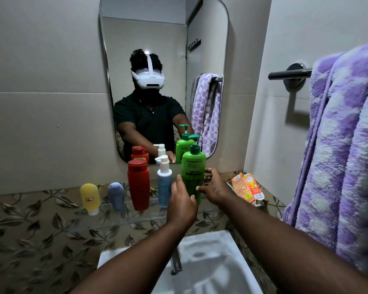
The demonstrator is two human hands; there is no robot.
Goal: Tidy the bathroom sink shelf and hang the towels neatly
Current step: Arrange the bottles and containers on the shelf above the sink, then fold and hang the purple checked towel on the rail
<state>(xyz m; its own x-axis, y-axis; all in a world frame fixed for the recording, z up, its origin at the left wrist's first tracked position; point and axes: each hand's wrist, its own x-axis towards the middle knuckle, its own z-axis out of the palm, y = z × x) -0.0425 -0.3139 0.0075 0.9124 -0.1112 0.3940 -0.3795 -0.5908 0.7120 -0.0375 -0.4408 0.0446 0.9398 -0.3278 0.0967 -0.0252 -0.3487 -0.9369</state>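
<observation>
A green pump bottle [193, 166] stands upright on the glass shelf [115, 211] below the mirror. My right hand [214, 187] grips its right side, fingers curled behind it and thumb in front. My left hand [182, 201] holds its left side, thumb on the front. Left of it stand a white-and-blue pump bottle [164, 183], a red bottle [138, 183], a small blue-grey tube [115, 196] and a small yellow tube [90, 198]. A purple-and-white spotted towel [344, 145] hangs bunched over the dark towel bar [289, 74] on the right wall.
An orange carton [248, 187] leans at the shelf's right end by the corner. The white sink [217, 268] and its tap [176, 262] lie directly beneath my arms. The mirror [164, 60] shows a second grey towel behind the purple one and a hook rack.
</observation>
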